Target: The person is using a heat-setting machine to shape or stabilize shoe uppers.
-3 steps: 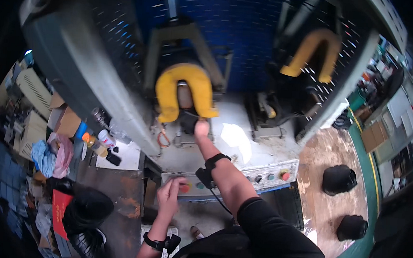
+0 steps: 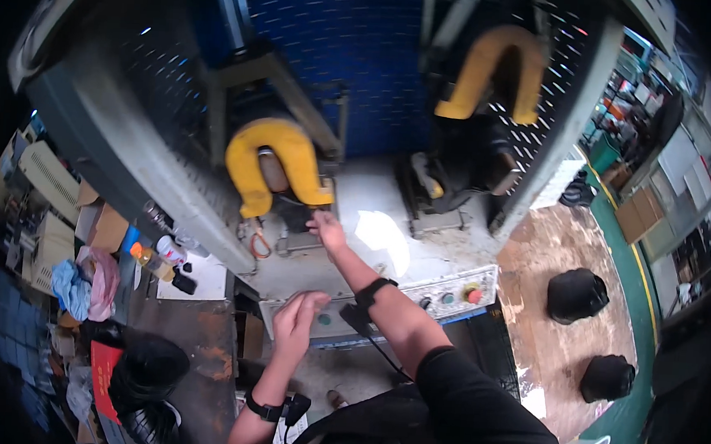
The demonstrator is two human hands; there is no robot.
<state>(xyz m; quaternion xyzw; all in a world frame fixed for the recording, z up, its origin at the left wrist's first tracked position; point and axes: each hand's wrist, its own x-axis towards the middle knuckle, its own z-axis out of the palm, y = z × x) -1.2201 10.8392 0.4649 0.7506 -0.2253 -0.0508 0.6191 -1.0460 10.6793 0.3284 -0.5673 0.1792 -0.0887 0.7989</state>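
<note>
My right hand (image 2: 326, 227) reaches forward to the left station of the machine. Its fingers are stretched out, close beside the dark piece (image 2: 295, 217) that sits below a yellow U-shaped pad (image 2: 274, 156); I see nothing held in them. My left hand (image 2: 297, 317) is raised over the left end of the white control panel (image 2: 457, 297). Its fingers are extended and hold nothing visible. At the right station, a second yellow U-shaped pad (image 2: 499, 64) stands above a dark, shoe-like item (image 2: 489, 169). Shadow hides much of that item.
Panel buttons include a red knob (image 2: 471, 293). Two black rounded pieces, an upper one (image 2: 577, 297) and a lower one (image 2: 607, 378), rest on the worn wooden table (image 2: 536, 257) at right. At left, an orange-capped bottle (image 2: 152, 262) and a black shoe (image 2: 156, 360) stand near the dark bench (image 2: 202, 327).
The view has shifted, so the machine sits further left in the picture. My right hand has drawn slightly away from the dark piece, and my left hand has risen a little over the panel.
</note>
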